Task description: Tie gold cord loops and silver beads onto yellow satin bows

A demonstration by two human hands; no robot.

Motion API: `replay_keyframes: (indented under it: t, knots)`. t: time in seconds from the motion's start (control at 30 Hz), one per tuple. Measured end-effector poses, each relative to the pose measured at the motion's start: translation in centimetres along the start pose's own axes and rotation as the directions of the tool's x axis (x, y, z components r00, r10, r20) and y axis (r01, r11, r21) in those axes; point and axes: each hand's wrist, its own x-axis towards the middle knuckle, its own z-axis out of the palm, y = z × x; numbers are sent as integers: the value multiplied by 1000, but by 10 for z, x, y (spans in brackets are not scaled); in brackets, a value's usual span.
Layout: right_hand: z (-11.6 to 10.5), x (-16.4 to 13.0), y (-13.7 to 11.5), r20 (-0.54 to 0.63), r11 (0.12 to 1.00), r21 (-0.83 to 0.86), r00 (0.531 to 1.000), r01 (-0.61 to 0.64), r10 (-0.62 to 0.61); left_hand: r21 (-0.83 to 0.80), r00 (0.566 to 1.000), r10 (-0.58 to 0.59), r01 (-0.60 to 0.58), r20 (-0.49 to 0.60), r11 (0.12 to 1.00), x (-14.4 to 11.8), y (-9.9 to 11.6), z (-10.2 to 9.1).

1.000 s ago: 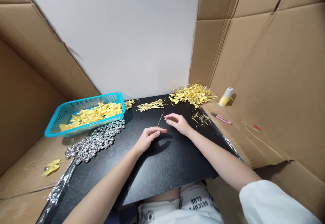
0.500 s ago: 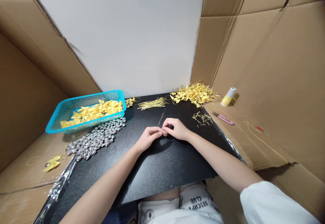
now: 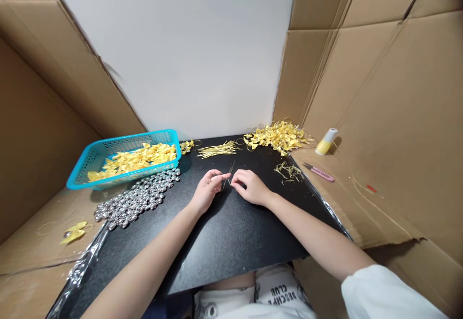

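Note:
My left hand (image 3: 207, 191) and my right hand (image 3: 250, 186) meet over the middle of the black board (image 3: 231, 232). Both pinch a thin gold thread (image 3: 229, 172) with their fingertips, and its end sticks up between them. A bundle of cut gold threads (image 3: 218, 149) lies just beyond the hands. A pile of silver beads (image 3: 137, 198) lies to the left of my left hand.
A blue basket (image 3: 87, 164) with yellow bows stands at the back left. A heap of finished gold bows (image 3: 277, 135) lies back right, thread scraps (image 3: 287, 170) near it. Pink snips (image 3: 319, 172) and a yellow spool (image 3: 325, 141) rest on cardboard at right. Cardboard walls enclose both sides.
My hands were apart and open a second ago. They came together over the thread and now pinch it, lifted slightly off the board.

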Motion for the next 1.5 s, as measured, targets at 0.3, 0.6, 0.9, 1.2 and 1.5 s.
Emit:
replay_keyframes:
  t: [0.3,0.6,0.9,1.2,1.5]
  knots:
    - [4,0,1,-86,997,21,993,-75,76,116,983,-10,-12,183,993,-8,1,9]
    - [7,0,5,-4,947,246,976,-208,216,102,974,44,-68,223,992,-8,1,8]
    - [8,1,13,135,894,310,946,-322,294,98,977,63,-85,205,992,-10,1,6]
    - [7,2,9,118,945,217,968,-245,223,125,984,49,-71,172,990,-10,2,8]
    - [1,2,4,69,989,69,990,-128,123,145,993,15,-33,119,989,-8,0,7]
